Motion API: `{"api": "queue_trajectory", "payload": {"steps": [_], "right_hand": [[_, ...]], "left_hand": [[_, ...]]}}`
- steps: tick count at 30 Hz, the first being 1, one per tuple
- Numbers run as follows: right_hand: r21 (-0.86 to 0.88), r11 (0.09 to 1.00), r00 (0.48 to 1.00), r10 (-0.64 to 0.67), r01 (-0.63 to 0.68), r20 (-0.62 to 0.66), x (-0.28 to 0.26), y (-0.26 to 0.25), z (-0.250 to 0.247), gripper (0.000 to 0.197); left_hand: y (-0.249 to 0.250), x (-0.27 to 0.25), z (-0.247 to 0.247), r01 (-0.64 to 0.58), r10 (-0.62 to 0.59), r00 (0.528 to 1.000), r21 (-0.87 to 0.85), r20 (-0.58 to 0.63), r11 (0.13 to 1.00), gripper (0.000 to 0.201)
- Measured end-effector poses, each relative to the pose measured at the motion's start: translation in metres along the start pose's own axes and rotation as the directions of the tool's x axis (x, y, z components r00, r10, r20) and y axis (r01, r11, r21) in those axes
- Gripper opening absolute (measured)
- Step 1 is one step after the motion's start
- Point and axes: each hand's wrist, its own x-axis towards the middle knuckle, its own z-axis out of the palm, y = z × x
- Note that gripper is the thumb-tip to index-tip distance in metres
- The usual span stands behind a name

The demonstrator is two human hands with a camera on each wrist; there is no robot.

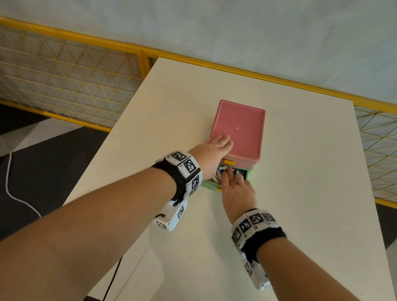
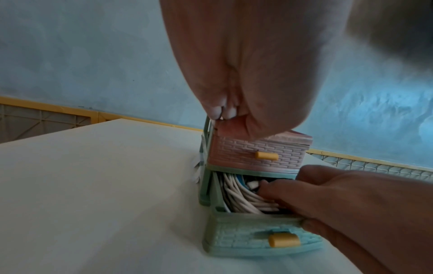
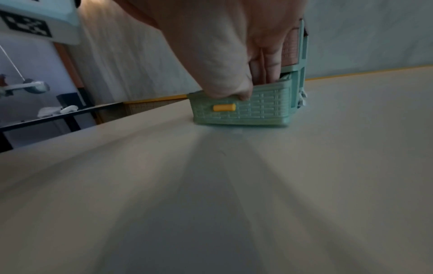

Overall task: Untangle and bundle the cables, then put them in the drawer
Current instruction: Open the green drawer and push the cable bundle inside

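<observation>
A small drawer unit (image 1: pixel 237 130) with a pink top stands mid-table. Its lower green drawer (image 2: pixel 257 239) is pulled out, and a bundle of white cables (image 2: pixel 241 196) lies inside. My left hand (image 1: pixel 218 144) rests flat on the near left of the pink top, its palm pressing down (image 2: pixel 234 83). My right hand (image 1: pixel 233 180) reaches into the drawer; its straight fingers (image 2: pixel 281 194) press on the cables while the thumb sits on the drawer's front rim (image 3: pixel 236 93). The upper pink drawer (image 2: pixel 255 155) is shut. Most of the cables are hidden by my right hand.
The white table (image 1: pixel 297 214) surrounds the unit, with its left edge close to my left forearm. A yellow mesh fence (image 1: pixel 50 75) runs behind the table. A white cord (image 1: pixel 8 168) and a black cord (image 1: pixel 112 278) trail on the floor at the left.
</observation>
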Motion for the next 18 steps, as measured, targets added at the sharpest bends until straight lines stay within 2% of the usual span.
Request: {"api": "queue_trajectory", "payload": {"steps": [3,6,9,10,11,13,16,18], "right_hand": [[0.065,0.998,0.999,-0.006,0.003,0.052,0.011,-0.002,-0.001,0.046],[0.184,0.982,0.998,0.020,-0.031,0.063,0.012,0.002,-0.004,0.051],[0.332,0.943,0.996,0.002,0.027,-0.087,-0.002,0.012,0.006,0.055],[0.329,0.943,0.988,-0.005,0.056,-0.154,-0.007,0.015,0.013,0.054],[0.288,0.957,0.986,0.002,0.047,-0.168,-0.011,0.016,0.021,0.055],[0.217,0.976,0.992,0.025,0.003,-0.124,-0.015,0.011,0.027,0.061],[0.192,0.978,0.996,0.087,-0.086,0.004,-0.013,0.001,0.018,0.067],[0.181,0.978,0.994,0.102,-0.107,0.035,-0.009,0.001,0.015,0.072]], "left_hand": [[0.002,-0.001,-0.003,0.017,-0.017,1.000,-0.002,0.009,1.000,0.080],[0.003,-0.001,-0.004,0.019,-0.019,1.000,-0.002,0.025,1.000,0.081],[0.001,0.000,-0.002,0.016,-0.016,1.000,0.007,0.010,1.000,0.082],[0.001,0.000,-0.001,0.012,-0.012,1.000,0.012,-0.001,1.000,0.082],[0.000,0.000,0.000,0.010,-0.010,1.000,0.013,-0.008,1.000,0.082],[0.000,0.000,0.001,0.007,-0.007,1.000,0.011,-0.011,1.000,0.081],[0.000,0.001,0.001,0.005,-0.005,1.000,-0.001,-0.006,1.000,0.081],[-0.001,0.001,0.001,0.006,-0.006,1.000,-0.007,-0.007,1.000,0.082]]}}
